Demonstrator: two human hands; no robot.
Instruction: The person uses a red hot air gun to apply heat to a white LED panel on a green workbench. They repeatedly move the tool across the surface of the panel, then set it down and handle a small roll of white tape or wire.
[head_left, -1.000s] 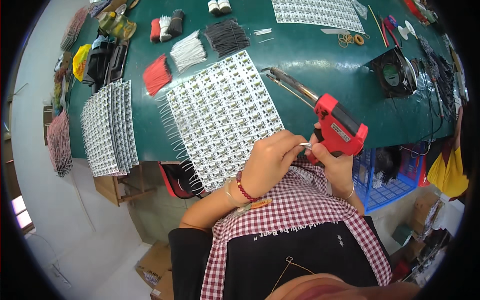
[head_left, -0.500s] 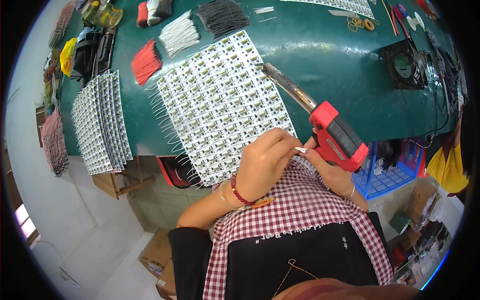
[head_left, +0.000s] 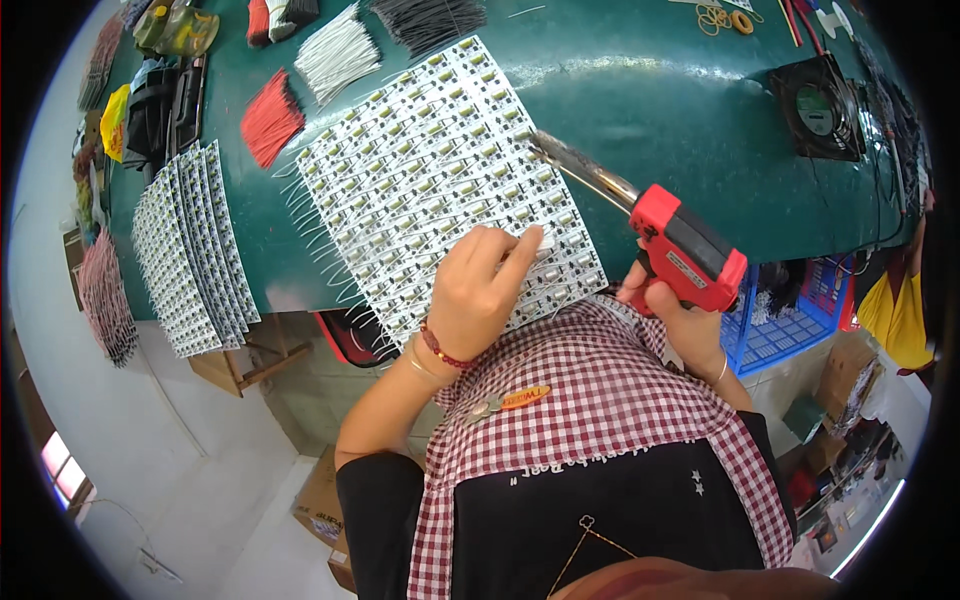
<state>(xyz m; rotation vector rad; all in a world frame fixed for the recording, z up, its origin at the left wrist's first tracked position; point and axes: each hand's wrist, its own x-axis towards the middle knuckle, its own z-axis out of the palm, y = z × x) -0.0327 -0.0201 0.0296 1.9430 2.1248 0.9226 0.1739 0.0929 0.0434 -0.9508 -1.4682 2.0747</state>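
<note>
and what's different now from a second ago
The left hand has parted from the right hand and moved left and forward over the board sheet; whether it still pinches anything is unclear. The right hand still grips the gun, and the board sheet stayed put.

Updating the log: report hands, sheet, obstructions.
Right hand gripping red soldering gun. Left hand over circuit-board sheet, grip unclear. Gun tip at sheet's edge.
</note>
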